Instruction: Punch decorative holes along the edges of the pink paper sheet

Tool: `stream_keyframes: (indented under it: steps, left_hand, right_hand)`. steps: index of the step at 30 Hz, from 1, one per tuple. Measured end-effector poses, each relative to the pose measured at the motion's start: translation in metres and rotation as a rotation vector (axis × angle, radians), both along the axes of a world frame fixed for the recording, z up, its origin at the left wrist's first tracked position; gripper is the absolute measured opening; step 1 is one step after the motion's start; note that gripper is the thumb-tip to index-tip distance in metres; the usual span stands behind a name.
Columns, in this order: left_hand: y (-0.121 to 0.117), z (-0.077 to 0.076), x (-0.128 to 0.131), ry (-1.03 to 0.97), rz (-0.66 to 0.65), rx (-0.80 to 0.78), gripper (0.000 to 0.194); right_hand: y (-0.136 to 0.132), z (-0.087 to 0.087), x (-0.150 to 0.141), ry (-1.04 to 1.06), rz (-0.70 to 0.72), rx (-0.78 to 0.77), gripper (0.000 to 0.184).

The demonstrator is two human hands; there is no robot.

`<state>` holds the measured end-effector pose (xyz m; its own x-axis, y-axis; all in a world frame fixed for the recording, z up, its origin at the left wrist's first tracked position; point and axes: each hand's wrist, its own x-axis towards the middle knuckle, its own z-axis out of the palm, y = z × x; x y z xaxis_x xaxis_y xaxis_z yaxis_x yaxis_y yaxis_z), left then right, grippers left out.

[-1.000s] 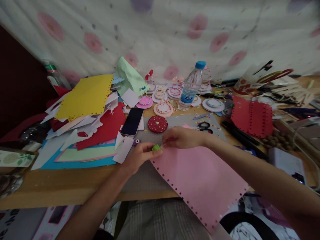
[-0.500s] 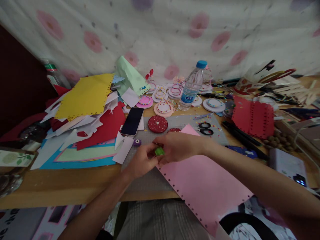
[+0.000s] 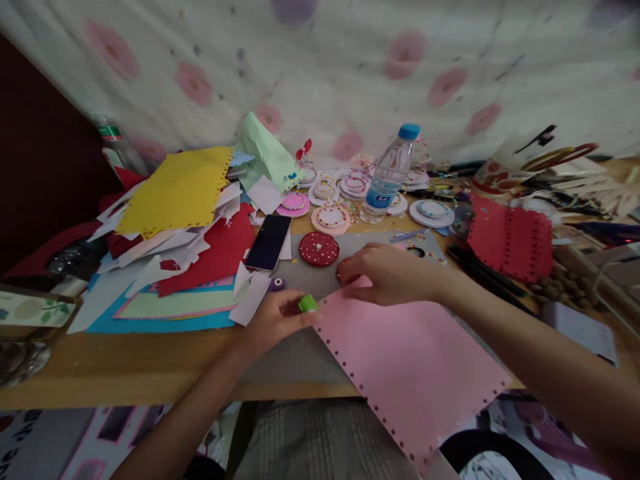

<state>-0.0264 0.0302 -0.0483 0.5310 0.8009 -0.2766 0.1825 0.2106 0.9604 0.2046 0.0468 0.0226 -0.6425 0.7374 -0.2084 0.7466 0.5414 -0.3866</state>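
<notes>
Fingers of left hand [image 3: 275,325]: thumb and forefinger pinching one green piece [image 3: 308,304], held at the tips, just beside the left corner of one pink sheet [image 3: 410,360]. Thumb tip appears to meet that corner; whether paper enters the piece, cannot tell. Fingers of right hand [image 3: 387,275]: bent downward above the sheet's far corner, tips at a mostly covered dark red disc; whether they grip it, cannot tell. Sheet slants past the table's front edge [image 3: 165,367]; small dark holes run along its left and near edges.

Counts, left to right:
Yellow sheet [image 3: 177,190]: 1, on a paper heap [image 3: 205,263]; sheets beneath overlap, not countable.
Phone [image 3: 269,242]: 1, lying flat.
Purple piece [image 3: 277,285]: 1, near left hand.
Dark red discs [image 3: 319,249]: 2, one in full view, one largely hidden by right fingers.
Round decorated pieces [image 3: 330,219]: at least 7, beyond the discs.
Bottle [image 3: 385,183]: 1, blue cap, standing among them.
Scissors [image 3: 416,252]: 1 handle loop visible, beyond right hand.
Red punched paper [image 3: 510,237]: far right, sheet count unclear.
</notes>
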Motion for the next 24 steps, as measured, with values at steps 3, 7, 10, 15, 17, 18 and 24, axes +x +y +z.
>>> stream_keyframes:
  steps: [3,7,10,15,17,18,24]
  left_hand:
    - [0.001,0.000,-0.001,-0.030,-0.001,-0.060,0.028]
    - [0.001,0.000,0.005,-0.052,-0.006,-0.097,0.028]
    - [0.002,0.001,0.009,-0.060,-0.008,-0.104,0.027]
    - [0.005,0.003,0.016,-0.083,-0.009,-0.100,0.028]
    - [0.004,0.003,0.019,-0.094,0.000,-0.094,0.029]
    - [0.004,0.003,0.020,-0.097,0.005,-0.090,0.030]
    - [0.000,0.001,0.025,-0.102,0.032,-0.062,0.029]
  right_hand:
    - [0.000,0.001,0.004,0.000,-0.014,0.003,0.016]
    - [-0.001,-0.005,-0.002,0.099,0.008,-0.007,0.015]
    - [0.001,-0.009,-0.005,0.134,0.025,-0.028,0.016]
    - [0.006,-0.015,-0.009,0.157,0.034,-0.077,0.016]
    - [0.008,-0.018,-0.010,0.162,0.030,-0.098,0.017]
    - [0.008,-0.020,-0.010,0.163,0.029,-0.104,0.017]
    - [0.008,-0.020,-0.009,0.182,0.008,-0.132,0.017]
